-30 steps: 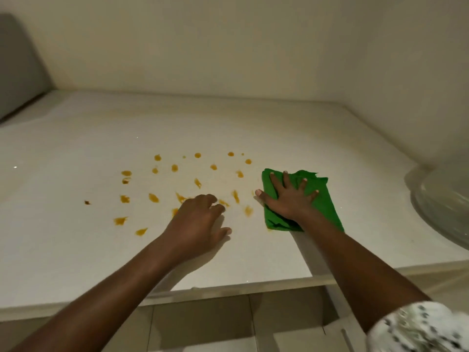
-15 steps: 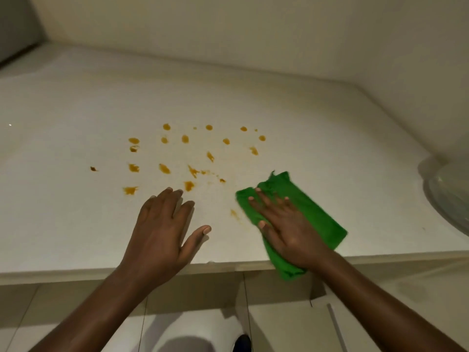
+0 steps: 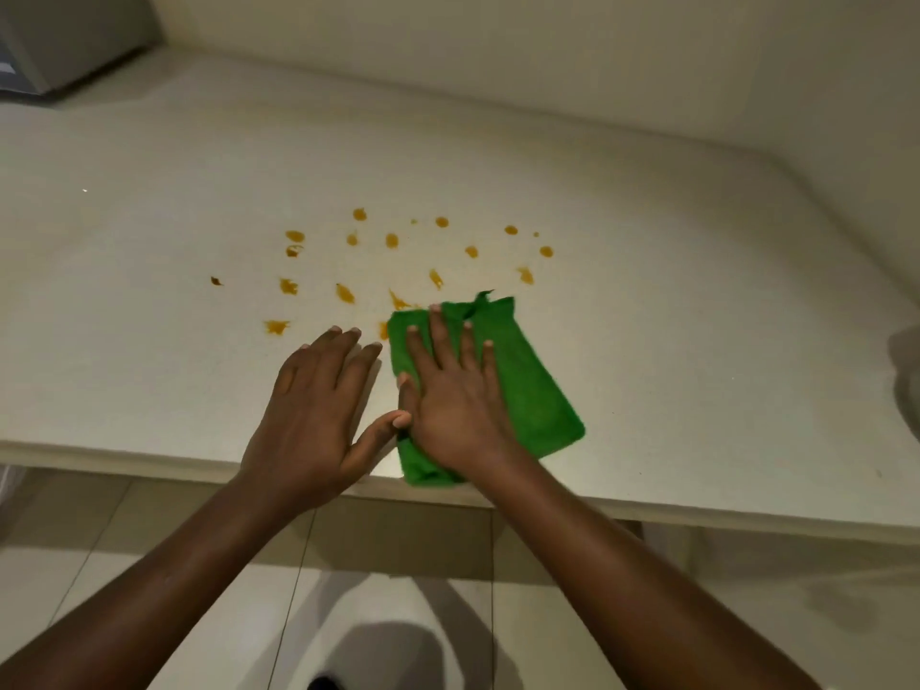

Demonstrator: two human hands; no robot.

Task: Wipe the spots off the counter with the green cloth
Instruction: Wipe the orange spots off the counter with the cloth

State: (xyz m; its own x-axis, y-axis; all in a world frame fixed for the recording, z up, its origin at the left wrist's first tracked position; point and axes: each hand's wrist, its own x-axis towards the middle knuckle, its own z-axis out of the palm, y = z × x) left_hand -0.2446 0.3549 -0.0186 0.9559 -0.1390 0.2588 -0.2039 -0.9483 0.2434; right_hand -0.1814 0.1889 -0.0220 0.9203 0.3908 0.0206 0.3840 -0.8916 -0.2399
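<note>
A folded green cloth [image 3: 527, 385] lies on the white counter [image 3: 697, 301] near its front edge. My right hand [image 3: 453, 395] presses flat on the cloth's left half, fingers spread. Just to its left, my left hand [image 3: 313, 405] rests palm down on the bare counter, its thumb touching the right hand. Several orange spots [image 3: 393, 240] are scattered on the counter beyond both hands; the nearest ones [image 3: 398, 301] sit at the cloth's far left corner.
A grey appliance [image 3: 64, 37] stands at the back left corner. A wall runs along the back and right of the counter. A rounded glassy object [image 3: 908, 376] shows at the right edge. Tiled floor [image 3: 149, 565] lies below the counter's front edge.
My right hand has slid the cloth leftward and forward toward the spots, next to my left hand. The spots closest to the front edge are gone or covered.
</note>
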